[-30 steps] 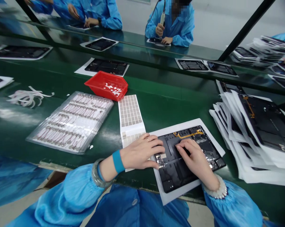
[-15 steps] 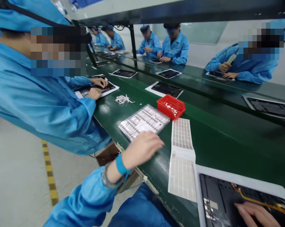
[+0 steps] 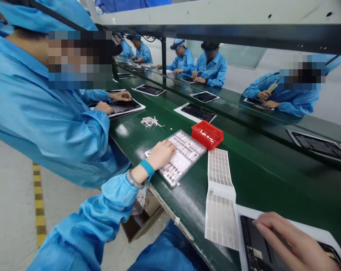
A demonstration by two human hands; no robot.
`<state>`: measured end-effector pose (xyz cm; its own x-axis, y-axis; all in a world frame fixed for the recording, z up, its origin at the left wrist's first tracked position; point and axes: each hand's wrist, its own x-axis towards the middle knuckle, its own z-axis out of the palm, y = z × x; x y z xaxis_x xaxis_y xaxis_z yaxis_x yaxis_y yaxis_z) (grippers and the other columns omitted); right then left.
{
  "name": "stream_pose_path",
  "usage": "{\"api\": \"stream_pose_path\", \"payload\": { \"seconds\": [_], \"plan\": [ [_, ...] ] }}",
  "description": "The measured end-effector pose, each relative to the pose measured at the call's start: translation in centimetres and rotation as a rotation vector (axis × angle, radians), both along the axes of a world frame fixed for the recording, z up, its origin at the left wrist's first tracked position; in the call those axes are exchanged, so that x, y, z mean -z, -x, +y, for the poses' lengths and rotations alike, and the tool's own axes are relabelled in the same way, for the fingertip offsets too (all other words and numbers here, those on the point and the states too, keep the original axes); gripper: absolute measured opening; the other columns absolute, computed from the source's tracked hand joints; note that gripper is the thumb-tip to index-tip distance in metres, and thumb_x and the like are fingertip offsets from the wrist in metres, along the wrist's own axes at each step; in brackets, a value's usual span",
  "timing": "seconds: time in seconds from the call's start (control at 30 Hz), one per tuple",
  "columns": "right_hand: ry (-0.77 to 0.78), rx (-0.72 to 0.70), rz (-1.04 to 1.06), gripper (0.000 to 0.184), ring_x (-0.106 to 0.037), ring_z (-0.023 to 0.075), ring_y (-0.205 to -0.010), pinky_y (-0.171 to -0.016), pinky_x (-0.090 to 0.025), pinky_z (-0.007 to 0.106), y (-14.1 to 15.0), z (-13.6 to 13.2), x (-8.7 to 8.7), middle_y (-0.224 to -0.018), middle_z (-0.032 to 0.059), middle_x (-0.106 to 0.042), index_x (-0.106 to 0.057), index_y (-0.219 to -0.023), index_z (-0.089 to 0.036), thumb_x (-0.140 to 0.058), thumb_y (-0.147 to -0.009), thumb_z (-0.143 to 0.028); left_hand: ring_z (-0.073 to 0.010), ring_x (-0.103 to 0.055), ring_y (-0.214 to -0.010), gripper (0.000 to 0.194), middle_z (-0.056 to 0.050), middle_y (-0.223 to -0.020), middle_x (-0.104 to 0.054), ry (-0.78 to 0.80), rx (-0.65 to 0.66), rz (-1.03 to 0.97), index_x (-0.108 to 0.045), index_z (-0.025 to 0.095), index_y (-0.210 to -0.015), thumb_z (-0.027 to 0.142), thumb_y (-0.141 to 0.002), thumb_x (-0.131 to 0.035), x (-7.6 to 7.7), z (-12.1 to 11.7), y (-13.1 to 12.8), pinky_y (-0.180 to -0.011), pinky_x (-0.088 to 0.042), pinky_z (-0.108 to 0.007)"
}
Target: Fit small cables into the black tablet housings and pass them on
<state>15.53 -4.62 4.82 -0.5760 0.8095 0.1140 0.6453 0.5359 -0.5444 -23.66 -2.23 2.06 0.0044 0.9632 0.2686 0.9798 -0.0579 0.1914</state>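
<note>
My left hand reaches onto the clear plastic tray of small parts, its fingers curled down on the tray; what they pinch, if anything, is hidden. My right hand lies flat with fingers stretched over the open black tablet back, which rests on a white sheet at the bottom right. A sheet of small grey stickers lies between the tray and the tablet.
A red bin with white bits stands behind the tray. White strips lie further left. A person in blue works close on my left at another tablet. Other workers sit across the green belt. A cardboard box sits below the edge.
My view has stayed turned left. My left hand moved forward from above the table edge onto the parts tray. My right hand shifted slightly on the tablet.
</note>
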Motion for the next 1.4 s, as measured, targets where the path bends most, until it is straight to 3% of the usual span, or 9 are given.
{"api": "stream_pose_path", "payload": {
  "seconds": [0.1, 0.23, 0.4, 0.6, 0.8, 1.0, 1.1, 1.27, 1.4],
  "plan": [
    [0.128, -0.065, 0.009, 0.026, -0.063, 0.0144, -0.074, -0.063, -0.052, 0.021, 4.6, 0.4, -1.7, -0.088, 0.0039, -0.065, -0.063, -0.093, -0.024, -0.047, -0.09, -0.045, -0.0182, -0.059, -0.081, 0.016, -0.006, -0.087, -0.063, -0.016, 0.083, -0.091, -0.057, 0.016, -0.091, 0.02, -0.095, -0.042, -1.3, -2.2, -1.3, -0.074, -0.044, -0.029],
    [0.285, -0.022, 0.159, 0.041, -0.062, 0.0154, -0.074, -0.061, -0.051, 0.025, 11.2, 1.2, -2.0, -0.096, 0.0067, -0.065, -0.055, -0.118, -0.021, -0.044, -0.089, -0.049, -0.0102, -0.062, -0.072, 0.008, 0.003, -0.083, -0.065, 0.026, 0.353, -0.259, -0.056, 0.021, -0.092, 0.024, -0.095, -0.049, -2.7, -5.3, -4.4, -0.068, -0.045, -0.019],
    [0.779, -0.223, 0.217, 0.032, -0.056, 0.0096, -0.055, -0.05, -0.046, 0.021, 15.7, 2.4, -0.8, -0.066, 0.0009, -0.061, -0.061, -0.08, -0.016, -0.052, -0.083, -0.046, -0.0078, -0.057, -0.058, 0.011, 0.007, -0.068, -0.062, 0.065, 0.411, -0.525, -0.052, 0.02, -0.082, 0.026, -0.089, -0.059, -2.6, -6.7, -6.0, -0.056, -0.042, -0.017],
    [0.934, -0.167, 0.294, 0.035, -0.055, 0.0066, -0.052, -0.048, -0.044, 0.018, 15.7, 2.7, -0.7, -0.068, 0.0003, -0.063, -0.059, -0.074, -0.015, -0.063, -0.074, -0.049, -0.0122, -0.063, -0.073, 0.022, -0.002, -0.082, -0.066, -0.286, 0.398, -0.3, -0.059, 0.017, -0.089, 0.028, -0.098, -0.042, -0.5, -6.9, -6.3, -0.068, -0.05, -0.022],
    [0.864, -0.142, 0.294, 0.023, -0.06, 0.0079, -0.053, -0.052, -0.045, 0.019, 16.0, 2.8, -1.1, -0.066, -0.0002, -0.064, -0.062, -0.08, -0.014, -0.052, -0.082, -0.035, -0.0172, -0.065, -0.08, 0.022, -0.008, -0.09, -0.068, -0.58, 0.266, -0.021, -0.061, 0.012, -0.103, 0.015, -0.096, -0.04, 0.1, -7.4, -7.3, -0.07, -0.055, -0.028],
    [0.343, -0.078, 0.17, 0.02, -0.063, 0.0138, -0.06, -0.061, -0.046, 0.025, 16.5, 1.8, -1.0, -0.068, 0.0003, -0.067, -0.063, -0.084, -0.019, -0.045, -0.086, -0.027, -0.018, -0.066, -0.085, 0.017, -0.009, -0.093, -0.07, -0.656, 0.133, -0.079, -0.061, 0.011, -0.104, 0.012, -0.093, -0.049, 0.4, -7.3, -8.5, -0.081, -0.055, -0.03],
    [0.194, -0.064, 0.094, 0.021, -0.064, 0.0165, -0.063, -0.063, -0.046, 0.026, 16.7, 1.5, -1.1, -0.067, 0.0005, -0.066, -0.062, -0.084, -0.021, -0.043, -0.088, -0.028, -0.0176, -0.068, -0.088, 0.019, -0.01, -0.096, -0.071, -0.654, 0.108, -0.119, -0.061, 0.011, -0.106, 0.013, -0.094, -0.047, 0.7, -7.0, -8.9, -0.083, -0.055, -0.029],
    [0.182, -0.057, 0.101, 0.021, -0.064, 0.0168, -0.064, -0.063, -0.046, 0.025, 16.8, 1.4, -1.1, -0.07, 0.0015, -0.067, -0.062, -0.083, -0.021, -0.042, -0.089, -0.028, -0.0145, -0.069, -0.086, 0.024, -0.008, -0.097, -0.071, -0.612, 0.091, -0.235, -0.062, 0.012, -0.107, 0.018, -0.097, -0.041, 0.8, -6.8, -9.0, -0.083, -0.056, -0.024],
    [0.224, -0.032, 0.163, 0.021, -0.065, 0.0164, -0.065, -0.063, -0.046, 0.025, 16.8, 1.3, -0.8, -0.074, 0.0018, -0.069, -0.062, -0.087, -0.021, -0.043, -0.088, -0.029, -0.0141, -0.069, -0.083, 0.019, -0.005, -0.092, -0.072, -0.628, 0.044, -0.204, -0.062, 0.015, -0.1, 0.019, -0.097, -0.043, 0.7, -7.0, -9.6, -0.082, -0.055, -0.024]
  ]
}}
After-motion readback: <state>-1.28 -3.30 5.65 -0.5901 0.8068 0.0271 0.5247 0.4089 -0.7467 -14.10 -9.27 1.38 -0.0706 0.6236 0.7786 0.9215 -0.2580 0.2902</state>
